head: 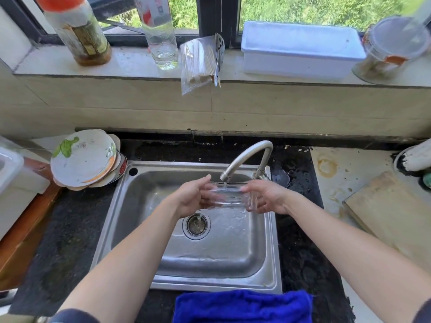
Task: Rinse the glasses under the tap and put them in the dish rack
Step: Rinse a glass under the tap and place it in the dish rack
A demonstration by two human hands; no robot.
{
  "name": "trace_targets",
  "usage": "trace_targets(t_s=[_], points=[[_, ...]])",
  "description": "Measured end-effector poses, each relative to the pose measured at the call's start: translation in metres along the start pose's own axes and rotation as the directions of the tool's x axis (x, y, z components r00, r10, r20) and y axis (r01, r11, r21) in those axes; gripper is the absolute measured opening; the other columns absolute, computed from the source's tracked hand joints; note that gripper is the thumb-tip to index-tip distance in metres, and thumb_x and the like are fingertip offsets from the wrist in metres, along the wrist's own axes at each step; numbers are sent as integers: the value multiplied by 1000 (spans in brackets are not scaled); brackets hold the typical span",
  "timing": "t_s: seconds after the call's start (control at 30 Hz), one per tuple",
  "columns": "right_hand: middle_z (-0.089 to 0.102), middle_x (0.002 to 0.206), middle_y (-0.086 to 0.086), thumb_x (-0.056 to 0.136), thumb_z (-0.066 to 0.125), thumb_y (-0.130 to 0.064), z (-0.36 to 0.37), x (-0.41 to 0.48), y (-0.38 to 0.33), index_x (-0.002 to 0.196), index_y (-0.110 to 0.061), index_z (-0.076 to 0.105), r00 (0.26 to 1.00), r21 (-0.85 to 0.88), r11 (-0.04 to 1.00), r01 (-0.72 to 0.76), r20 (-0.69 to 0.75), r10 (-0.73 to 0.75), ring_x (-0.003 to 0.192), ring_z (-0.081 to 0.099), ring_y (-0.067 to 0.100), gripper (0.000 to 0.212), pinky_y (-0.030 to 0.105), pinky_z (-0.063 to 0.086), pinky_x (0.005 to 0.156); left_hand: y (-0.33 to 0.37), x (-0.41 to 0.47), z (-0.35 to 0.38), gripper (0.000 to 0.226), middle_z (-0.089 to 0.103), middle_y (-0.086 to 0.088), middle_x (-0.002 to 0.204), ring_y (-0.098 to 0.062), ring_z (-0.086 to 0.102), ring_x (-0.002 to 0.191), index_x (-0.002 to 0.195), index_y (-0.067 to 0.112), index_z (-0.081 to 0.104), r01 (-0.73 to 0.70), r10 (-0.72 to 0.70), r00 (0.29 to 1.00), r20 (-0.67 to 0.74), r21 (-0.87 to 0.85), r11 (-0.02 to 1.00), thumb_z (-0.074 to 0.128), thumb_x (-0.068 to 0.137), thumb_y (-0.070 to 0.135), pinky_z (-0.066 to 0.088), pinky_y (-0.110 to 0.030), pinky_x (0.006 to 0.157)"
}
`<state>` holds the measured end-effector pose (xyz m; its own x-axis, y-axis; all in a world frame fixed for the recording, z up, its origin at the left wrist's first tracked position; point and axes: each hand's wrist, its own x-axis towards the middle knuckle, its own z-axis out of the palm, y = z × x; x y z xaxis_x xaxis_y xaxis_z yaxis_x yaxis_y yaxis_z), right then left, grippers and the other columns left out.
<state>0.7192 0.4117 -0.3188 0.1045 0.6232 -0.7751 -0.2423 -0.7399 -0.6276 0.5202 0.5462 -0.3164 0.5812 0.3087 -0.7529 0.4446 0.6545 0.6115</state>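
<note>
Clear glass (229,197) on its side, held between both hands over the steel sink (270,252), directly under the spout of the tap (247,157). Water on: stream striking the upper wall of the glass, run-off falling toward the drain (197,223). Left hand (194,198) at one end, fingers curled round it, thumb raised above. Right hand (268,197) at the other end, apparently the thick base, fingers wrapped about it. Both gripping the glass, neither free.

Step in hand, by judgement: rinsing, the first half of the task. Racking not yet done for this glass. No other glasses clearly in view, so share of the task completed not determinable.

Next move, judged: turn the mouth into the stream to flush the inside, tip out, then carry to the dish rack. Rack not identified with certainty in this view. Stacked plates (84,157) on the bench (70,229) left of the sink, wooden board (384,206) to the right. Wet glass, likely slippery: firm one-hand hold needed before letting go with the other. Blue cloth (242,306) at the near edge of the sink, touched by neither hand.
</note>
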Motion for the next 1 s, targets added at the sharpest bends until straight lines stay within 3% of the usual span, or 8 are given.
trace_targets(t_s=[0.2,0.37,0.47,0.53,0.63,0.8,0.93,1.0], points=[[53,132,1,80,77,-32,34,7,-7,143,-28,39,921,-15,969,246,-308,-238,100,64,19,74,36,60,70,2,11,17,25,75,-4,75,-16,70,75,97,8,59,-87,64,991,-120,-204,975,38,101,21,46,-28,69],[66,96,4,96,56,-28,64,15,11,145,-17,35,863,-24,963,269,-438,-252,68,66,17,54,29,50,52,-6,16,28,22,71,-2,61,-9,70,62,81,10,57,-158,79,969,-235,-336,929,41,97,9,43,-25,68],[64,114,7,97,51,-34,49,24,-2,142,-16,44,779,-144,963,229,-566,-270,94,64,23,48,37,52,76,-9,11,28,23,70,-5,61,-15,67,68,76,10,53,-134,42,971,-234,-393,910,41,96,7,43,-23,65],[54,130,5,96,44,-45,50,22,-5,141,-25,42,769,-431,885,175,-502,-396,117,54,24,49,40,43,96,-9,10,27,20,71,-8,62,-18,69,61,84,8,54,-112,-9,970,-243,-478,871,40,98,8,45,-26,66],[49,128,-2,95,41,-48,68,19,-3,118,-31,49,774,-689,684,239,-290,-562,109,56,22,31,40,46,86,-6,10,22,19,72,-10,64,-21,70,56,87,9,49,-112,-63,963,-263,-601,791,36,102,11,46,-31,68],[62,108,-1,94,33,-49,68,27,-24,124,-25,53,829,-336,920,205,-441,-345,100,61,25,44,46,52,85,-8,2,20,23,72,-12,77,-24,67,72,83,9,50,-106,-65,972,-228,-662,742,37,102,14,48,-36,71],[68,100,1,92,48,-55,61,33,-33,115,-21,64,928,-118,979,168,-316,-197,84,67,22,44,37,59,70,-12,-2,15,20,73,-10,81,-21,67,81,89,8,53,-145,26,979,-202,-598,788,38,101,13,49,-29,72],[70,104,6,79,62,-64,57,34,-38,108,-18,69,957,-9,990,142,-256,-140,94,67,25,55,40,57,83,-11,-5,18,19,74,-4,75,-15,68,79,87,11,57,-182,108,978,-179,-474,862,42,98,10,45,-27,79]])
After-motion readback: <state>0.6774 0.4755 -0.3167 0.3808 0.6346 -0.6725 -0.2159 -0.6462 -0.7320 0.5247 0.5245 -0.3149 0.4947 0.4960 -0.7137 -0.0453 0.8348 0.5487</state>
